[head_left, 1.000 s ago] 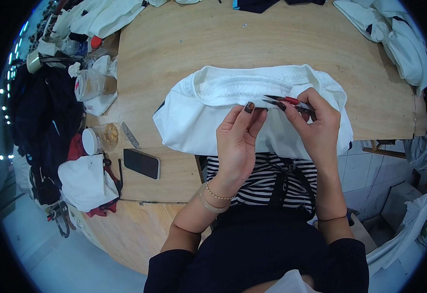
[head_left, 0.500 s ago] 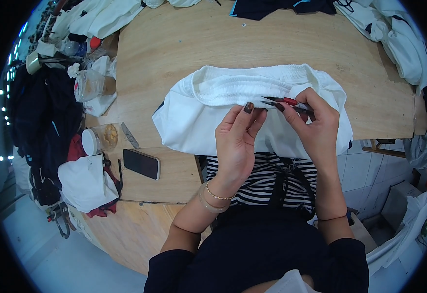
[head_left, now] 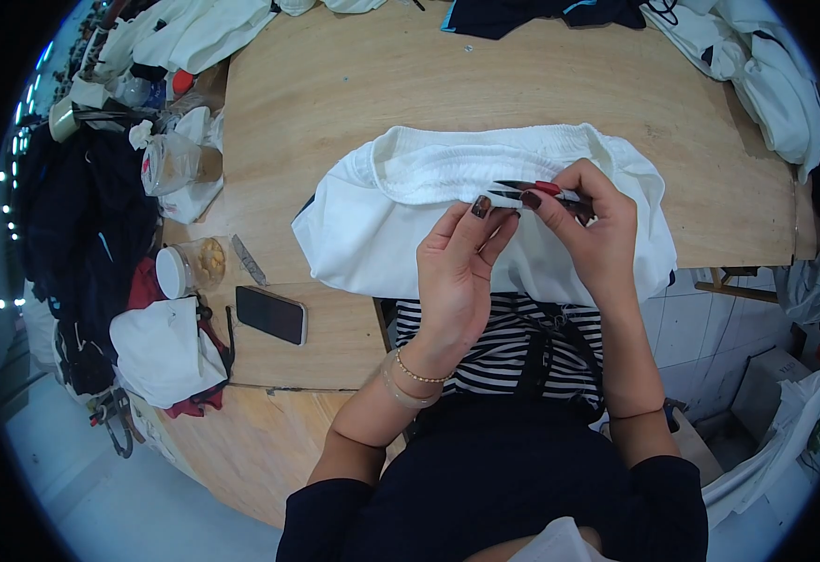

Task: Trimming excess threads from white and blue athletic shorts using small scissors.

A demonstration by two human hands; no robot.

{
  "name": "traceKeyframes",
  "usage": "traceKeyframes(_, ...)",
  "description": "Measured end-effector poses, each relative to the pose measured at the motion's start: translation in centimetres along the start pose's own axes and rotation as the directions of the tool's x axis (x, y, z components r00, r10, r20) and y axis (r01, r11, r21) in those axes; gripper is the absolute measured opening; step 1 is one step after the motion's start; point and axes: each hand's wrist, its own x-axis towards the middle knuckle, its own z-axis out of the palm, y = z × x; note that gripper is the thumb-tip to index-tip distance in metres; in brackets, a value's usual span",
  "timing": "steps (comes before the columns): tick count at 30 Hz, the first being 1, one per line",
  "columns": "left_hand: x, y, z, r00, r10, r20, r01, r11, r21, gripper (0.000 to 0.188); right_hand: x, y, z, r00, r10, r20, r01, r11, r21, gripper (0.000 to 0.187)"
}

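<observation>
A white garment (head_left: 363,234) with a gathered elastic waistband (head_left: 447,169) lies across the table edge in front of me. My right hand (head_left: 593,229) is closed around small thread snips (head_left: 548,188) with red and dark handles. Their two pointed dark blades are apart and point left, over the waistband's near edge. Just below the blade tips, my left hand (head_left: 462,267) pinches thumb and fingers together at the garment. What sits between those fingertips is too small to make out.
On the left lie a phone (head_left: 271,315), a grey blade-shaped strip (head_left: 248,259), a lidded jar (head_left: 190,266) and a clear plastic container (head_left: 171,164). Dark clothes (head_left: 82,215) hang beyond them. White garments (head_left: 757,84) are heaped at the back right; a navy piece (head_left: 541,14) lies at the far edge.
My right hand has shifted a little left with the snips, bringing the blades over my left fingertips. My left hand has moved very slightly right. The garment lies as before.
</observation>
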Motion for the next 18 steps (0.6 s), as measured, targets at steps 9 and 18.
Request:
traceKeyframes(9, 0.9, 1.0, 0.8, 0.996, -0.073, -0.051, 0.081, 0.983, 0.164, 0.016, 0.3, 1.4, 0.7, 0.991, 0.121, 0.061, -0.136, 0.889, 0.437, 0.014)
traceKeyframes(18, 1.9, 0.4, -1.6, 0.98, -0.119, -0.158, 0.154, 0.96, 0.235, 0.013, 1.0, 0.4, -0.3, 0.989, 0.134, 0.059, -0.146, 0.858, 0.493, 0.014)
